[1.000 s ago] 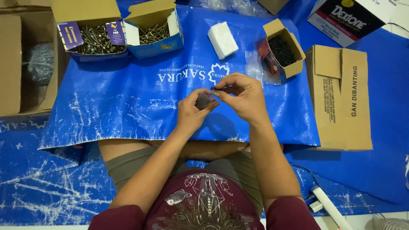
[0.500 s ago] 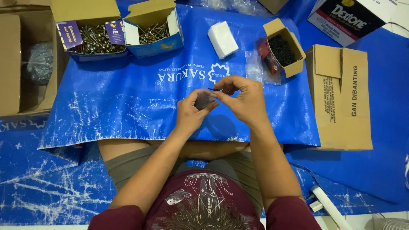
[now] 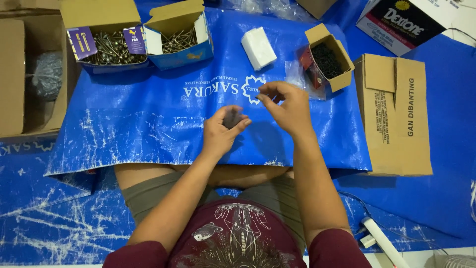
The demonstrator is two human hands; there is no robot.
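My left hand (image 3: 221,130) is curled tight around a small dark bundle (image 3: 231,118), and I can't tell just what it is. It sits over the middle of the blue sheet (image 3: 148,124), near the front edge. My right hand (image 3: 287,106) is just beside it, not touching. Its fingertips (image 3: 262,97) are pinched together, maybe on something tiny, but I can't tell. At the sheet's right edge is a little box of black screws (image 3: 327,58). A white block (image 3: 258,47) lies near the back edge. Two boxes of nails (image 3: 139,44) sit at the back left corner.
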